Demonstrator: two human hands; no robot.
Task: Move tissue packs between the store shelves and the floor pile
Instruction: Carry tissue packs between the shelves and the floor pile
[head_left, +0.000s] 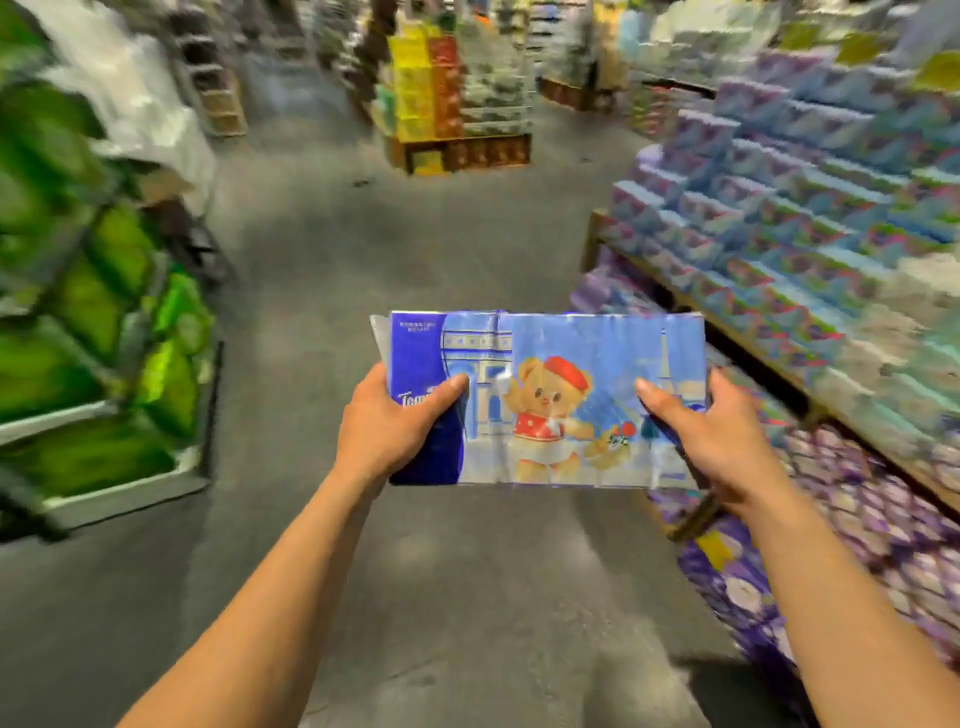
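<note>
A blue tissue pack (545, 364) printed with a cartoon bear in a red hat is held flat in front of me, above the grey aisle floor. My left hand (387, 431) grips its left end, thumb on top. My right hand (711, 431) grips its right end, thumb on top as well. The store shelves (810, 218) to my right carry several rows of blue and purple tissue packs. Purple packs (857, 519) fill the lower level beside my right arm. The view is blurred by motion.
Green packs (93, 322) stand stacked on a rack at the left, with white plastic wrap above them. A yellow and red display stand (447, 109) sits at the far end of the aisle. The grey floor (363, 249) runs between the two sides.
</note>
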